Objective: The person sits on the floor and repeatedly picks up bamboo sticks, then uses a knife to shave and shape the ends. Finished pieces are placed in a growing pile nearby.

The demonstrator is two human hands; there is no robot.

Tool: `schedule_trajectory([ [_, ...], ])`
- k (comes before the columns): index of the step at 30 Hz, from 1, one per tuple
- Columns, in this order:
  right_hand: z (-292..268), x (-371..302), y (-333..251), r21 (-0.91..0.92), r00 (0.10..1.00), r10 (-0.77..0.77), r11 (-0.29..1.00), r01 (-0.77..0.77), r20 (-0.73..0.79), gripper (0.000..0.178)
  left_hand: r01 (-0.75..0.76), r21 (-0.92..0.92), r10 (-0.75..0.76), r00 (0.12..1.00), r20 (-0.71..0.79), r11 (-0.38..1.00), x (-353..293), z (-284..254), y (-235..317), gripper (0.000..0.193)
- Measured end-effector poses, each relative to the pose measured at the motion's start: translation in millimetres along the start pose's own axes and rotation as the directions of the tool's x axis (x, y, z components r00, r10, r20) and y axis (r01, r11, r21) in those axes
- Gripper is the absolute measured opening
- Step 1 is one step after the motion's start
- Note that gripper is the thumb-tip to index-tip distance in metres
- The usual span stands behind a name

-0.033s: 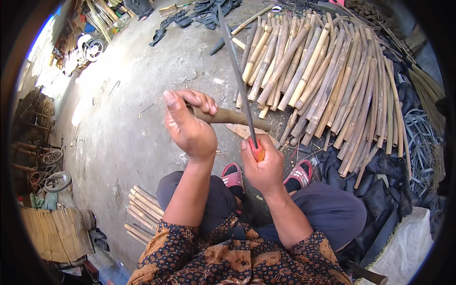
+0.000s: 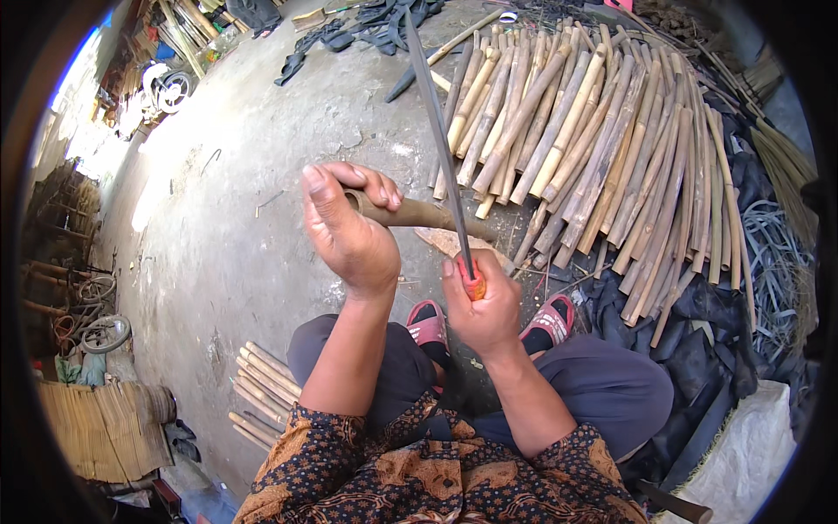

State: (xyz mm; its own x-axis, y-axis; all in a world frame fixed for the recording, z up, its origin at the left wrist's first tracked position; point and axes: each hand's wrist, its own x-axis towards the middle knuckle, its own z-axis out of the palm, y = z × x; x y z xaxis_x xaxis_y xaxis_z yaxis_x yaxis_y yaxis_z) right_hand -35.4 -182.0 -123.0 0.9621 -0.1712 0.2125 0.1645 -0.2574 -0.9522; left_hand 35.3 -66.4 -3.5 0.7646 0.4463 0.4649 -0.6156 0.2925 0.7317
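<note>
My left hand (image 2: 353, 231) is wrapped round the left end of a short greenish-brown bamboo pole (image 2: 419, 213), its hollow end showing by the fingers. In my right fist (image 2: 487, 310) is the red and orange handle of a long, narrow-bladed tool (image 2: 439, 122); its edge is too indistinct to tell a saw from a knife. The blade points up and away, crossing the pole right of my left hand. Below the pole's right part lies a pale, flat piece of wood (image 2: 434, 237), partly hidden by my right hand.
A big pile of cut bamboo poles (image 2: 602, 148) fills the right side, beside dark sheeting (image 2: 698, 349) and bluish strips (image 2: 777, 253). Several thinner bamboo pieces (image 2: 266, 375) lie left of my knee. My slippered feet (image 2: 428, 323) flank the work. Dark scraps (image 2: 384, 35) lie farther off.
The blade has shifted very slightly, its far end moving a little to the right. Both hands keep nearly the same places and grips.
</note>
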Motion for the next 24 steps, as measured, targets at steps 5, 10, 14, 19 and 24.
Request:
schedule_trajectory([
  [5,-4,16,13,-0.409,0.956,0.291,0.87,-0.275,-0.023,0.027,0.023,-0.062,-0.016,0.993,0.116,0.998,2,-8,3,0.047],
  [10,-12,8,-2,-0.11,0.999,0.041,0.993,-0.04,0.007,0.026,-0.019,0.015,0.018,0.994,0.104,1.0,6,-7,-2,0.047],
  [14,-5,16,-14,-0.188,1.0,-0.017,0.982,0.02,0.017,0.027,0.007,0.009,-0.008,0.999,0.053,1.0,3,2,-6,0.048],
  [19,-13,16,-21,0.041,0.945,0.295,0.952,-0.303,0.143,0.026,0.021,0.032,-0.023,0.999,0.036,0.999,8,1,-3,0.049],
  [24,-20,5,-21,-0.051,0.975,-0.193,0.981,0.188,-0.11,0.025,0.018,0.036,-0.02,0.998,0.066,0.999,3,11,-8,0.045],
])
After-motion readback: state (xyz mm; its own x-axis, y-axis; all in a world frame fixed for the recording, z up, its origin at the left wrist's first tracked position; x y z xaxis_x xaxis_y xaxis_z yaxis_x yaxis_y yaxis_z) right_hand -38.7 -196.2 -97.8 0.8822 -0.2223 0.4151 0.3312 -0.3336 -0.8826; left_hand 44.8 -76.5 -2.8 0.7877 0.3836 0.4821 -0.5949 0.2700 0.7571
